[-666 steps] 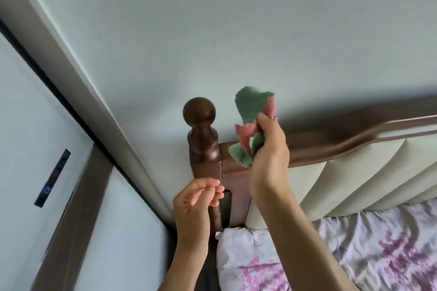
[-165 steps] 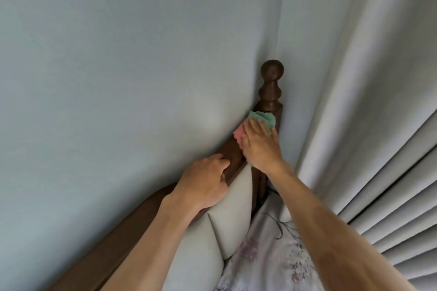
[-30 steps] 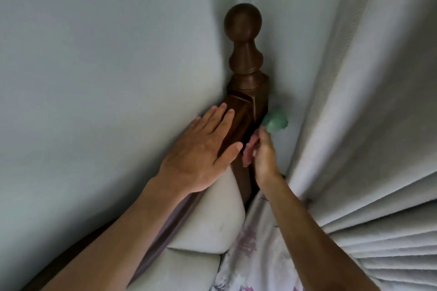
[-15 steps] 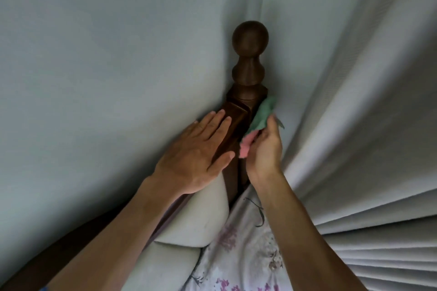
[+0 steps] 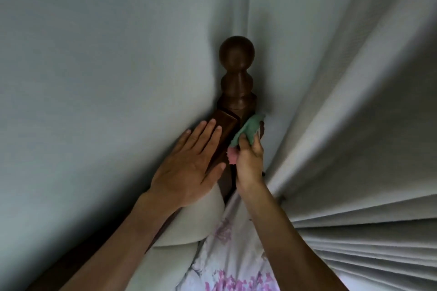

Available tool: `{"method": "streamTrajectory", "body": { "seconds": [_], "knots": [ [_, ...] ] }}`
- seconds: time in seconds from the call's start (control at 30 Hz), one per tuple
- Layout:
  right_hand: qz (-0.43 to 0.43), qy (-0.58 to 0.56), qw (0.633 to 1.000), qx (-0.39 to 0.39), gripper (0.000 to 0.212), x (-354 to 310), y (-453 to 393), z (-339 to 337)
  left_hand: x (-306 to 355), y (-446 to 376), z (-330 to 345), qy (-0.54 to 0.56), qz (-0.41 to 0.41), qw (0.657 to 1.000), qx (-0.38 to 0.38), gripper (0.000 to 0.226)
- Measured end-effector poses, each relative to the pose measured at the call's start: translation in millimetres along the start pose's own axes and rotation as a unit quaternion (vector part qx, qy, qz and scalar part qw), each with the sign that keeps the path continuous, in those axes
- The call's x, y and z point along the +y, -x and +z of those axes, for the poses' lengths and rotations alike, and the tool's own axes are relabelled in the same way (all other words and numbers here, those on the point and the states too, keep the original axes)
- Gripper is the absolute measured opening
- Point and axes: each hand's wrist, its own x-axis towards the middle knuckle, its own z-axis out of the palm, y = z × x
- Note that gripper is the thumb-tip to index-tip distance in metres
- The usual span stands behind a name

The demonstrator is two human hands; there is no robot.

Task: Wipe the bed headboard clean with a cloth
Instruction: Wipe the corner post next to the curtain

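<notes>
The dark wooden corner post [image 5: 237,82] of the headboard rises in the room's corner, topped by a round knob. My right hand [image 5: 249,160] grips a green and pink cloth [image 5: 247,131] and presses it against the post's right side, below the turned part. My left hand [image 5: 189,165] lies flat, fingers spread, on the headboard's wooden top rail [image 5: 59,264], right next to the post. Cream padded panels [image 5: 196,217] of the headboard show under my left wrist.
A pale wall [image 5: 106,77] stands behind the headboard. Grey pleated curtains [image 5: 354,148] hang close on the right, almost touching my right hand. Floral bedding [image 5: 231,264] lies below between my forearms.
My right hand with the cloth has shifted a little up the post's right side. The view has tilted, so the post sits lower in the frame. My left hand stays flat on the rail.
</notes>
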Motion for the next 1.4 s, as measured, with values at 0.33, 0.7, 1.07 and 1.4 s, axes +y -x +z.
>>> {"method": "streamTrajectory", "body": {
  "seconds": [0.33,0.7,1.07,1.4],
  "knots": [
    [-0.089,0.265,0.954,-0.105,0.050,-8,-20,-39,5,10,-3,0.005,-0.031,0.999,0.019,0.069],
    [-0.251,0.244,0.921,-0.174,0.057,23,-62,-68,43,15,19,-0.056,-0.145,0.982,0.111,0.066],
    [-0.161,0.336,0.901,-0.223,0.028,133,-116,-129,94,-7,148,-0.198,-0.255,0.883,0.341,0.074],
    [-0.137,0.269,0.929,-0.215,0.042,141,-133,-143,121,9,294,-0.104,-0.178,0.969,0.138,0.073]
  ]
}}
